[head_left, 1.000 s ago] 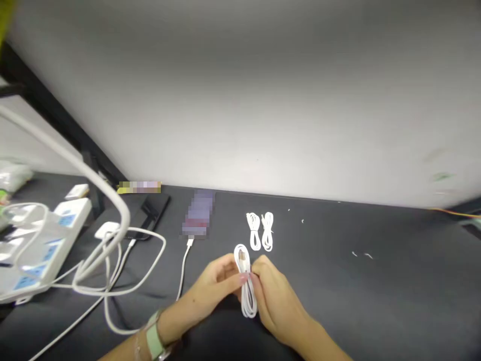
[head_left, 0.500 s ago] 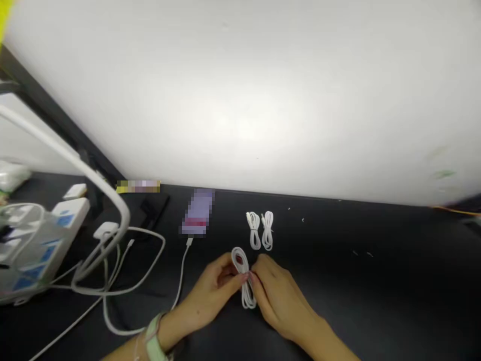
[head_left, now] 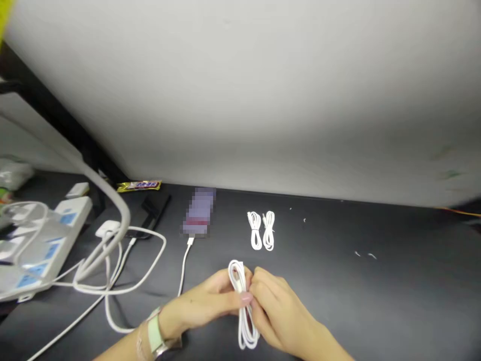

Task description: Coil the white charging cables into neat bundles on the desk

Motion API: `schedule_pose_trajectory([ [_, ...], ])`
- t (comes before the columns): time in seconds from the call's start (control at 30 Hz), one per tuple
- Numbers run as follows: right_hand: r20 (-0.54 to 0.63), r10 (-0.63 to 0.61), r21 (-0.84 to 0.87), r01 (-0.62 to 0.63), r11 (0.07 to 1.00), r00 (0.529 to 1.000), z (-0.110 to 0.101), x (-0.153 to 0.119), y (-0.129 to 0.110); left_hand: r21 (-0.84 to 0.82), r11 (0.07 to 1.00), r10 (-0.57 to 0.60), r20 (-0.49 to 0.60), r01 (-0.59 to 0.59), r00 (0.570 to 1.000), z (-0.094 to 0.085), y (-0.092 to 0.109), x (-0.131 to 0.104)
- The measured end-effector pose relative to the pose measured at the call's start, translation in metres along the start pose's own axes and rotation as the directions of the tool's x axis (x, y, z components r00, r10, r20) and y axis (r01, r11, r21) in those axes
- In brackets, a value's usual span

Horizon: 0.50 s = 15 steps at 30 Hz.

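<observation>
A coiled white cable (head_left: 247,331) stands upright between my hands, its loops showing above and below the fingers. My left hand (head_left: 210,302) pinches the middle of the coil, thumb across its front. My right hand (head_left: 280,311) is closed at the coil's right side, fingers bent against it; what its fingertips hold is hidden. Beyond the hands, two more bundled white cables, a left one (head_left: 255,231) and a right one (head_left: 268,231), lie side by side on the black table (head_left: 338,291).
A blurred-out phone (head_left: 200,210) with a white cable (head_left: 191,241) plugged in lies left of the bundles. Further left are a yellow snack wrapper (head_left: 140,186), a black device (head_left: 152,213), looping cords and a white power strip (head_left: 56,250). A pale wall rises behind the table.
Both hands and the held coil have come slightly lower and nearer to me. The scene is dimmer on the wall, and the table looks greyer.
</observation>
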State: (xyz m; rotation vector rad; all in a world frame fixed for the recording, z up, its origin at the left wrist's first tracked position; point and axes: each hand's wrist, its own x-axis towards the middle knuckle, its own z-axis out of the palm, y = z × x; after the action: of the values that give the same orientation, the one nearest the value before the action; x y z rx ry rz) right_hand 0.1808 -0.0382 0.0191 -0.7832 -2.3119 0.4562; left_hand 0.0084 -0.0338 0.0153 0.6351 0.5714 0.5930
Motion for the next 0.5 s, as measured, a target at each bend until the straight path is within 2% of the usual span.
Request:
schedule_pose_trajectory([
  [0.2, -0.033, -0.044, -0.027, 0.043, 0.999, 0.998, -0.003, 0.002, -0.002, 0.124, 0.992, -0.039, 0.049, 0.032, 0.998, 0.0, 0.01, -0.005],
  [0.5, -0.055, -0.006, -0.081, 0.002, 0.997, 0.998, -0.002, 0.001, 0.004, 0.215, 0.97, 0.123, -0.013, -0.117, 0.992, 0.005, 0.014, -0.003],
])
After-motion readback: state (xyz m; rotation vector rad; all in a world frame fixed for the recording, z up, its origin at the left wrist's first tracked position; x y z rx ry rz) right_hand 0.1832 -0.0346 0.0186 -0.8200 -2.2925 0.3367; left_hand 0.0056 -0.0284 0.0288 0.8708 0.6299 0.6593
